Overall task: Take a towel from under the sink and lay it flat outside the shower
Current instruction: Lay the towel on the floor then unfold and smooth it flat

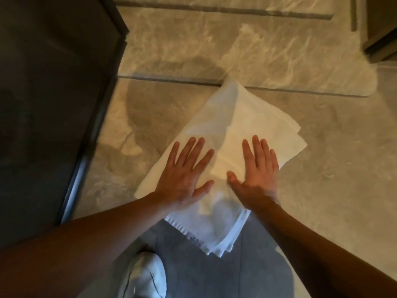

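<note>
A white towel (221, 117), folded in several layers, lies on the marble floor tiles, running diagonally from the far tile joint back to my knees. My left hand (184, 173) rests palm down on its left half with fingers spread. My right hand (257, 171) presses flat on its right half, fingers apart. Neither hand grips the cloth. The towel's near end (217, 237) drapes over my grey trouser leg.
A dark glass shower panel with a metal bottom rail (73, 190) runs along the left. A dark cabinet corner (380, 37) stands at the far right. My white shoe (146, 276) and grey trousers (247, 274) fill the bottom centre. Marble floor (322, 158) extends to the right.
</note>
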The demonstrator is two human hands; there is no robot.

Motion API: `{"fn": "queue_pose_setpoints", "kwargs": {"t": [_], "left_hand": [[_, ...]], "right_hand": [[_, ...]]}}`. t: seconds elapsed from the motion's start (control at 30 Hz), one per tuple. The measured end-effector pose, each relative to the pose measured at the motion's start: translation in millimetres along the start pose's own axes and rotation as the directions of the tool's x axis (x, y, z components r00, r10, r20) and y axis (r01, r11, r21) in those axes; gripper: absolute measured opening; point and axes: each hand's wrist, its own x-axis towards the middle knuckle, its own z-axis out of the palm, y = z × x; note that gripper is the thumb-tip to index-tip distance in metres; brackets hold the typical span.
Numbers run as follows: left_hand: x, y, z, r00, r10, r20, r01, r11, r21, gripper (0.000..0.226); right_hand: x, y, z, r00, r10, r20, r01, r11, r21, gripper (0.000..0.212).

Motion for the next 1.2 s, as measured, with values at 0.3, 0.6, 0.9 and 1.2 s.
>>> {"fn": "queue_pose_setpoints", "kwargs": {"t": [0.3,0.6,0.9,1.2], "left_hand": [[-9,5,2,0.998,-0.043,-0.034,0.042,0.999,-0.030,0.077],[-31,39,-9,0.955,-0.290,0.064,0.288,0.957,0.042,0.081],[-95,74,-52,0.938,-0.250,0.240,0.247,0.968,0.041,0.064],[-134,86,-70,0.934,-0.278,0.223,0.269,0.961,0.069,0.064]], "right_hand": [[-2,-2,1,0.999,-0.041,-0.031,0.042,0.999,0.022,0.087],[-24,-21,-15,0.999,-0.006,0.041,0.007,1.000,-0.019,0.079],[-93,-35,-33,0.967,-0.089,0.238,0.108,0.992,-0.068,0.081],[-94,-70,-45,0.950,-0.213,0.227,0.221,0.975,-0.008,0.077]]}}
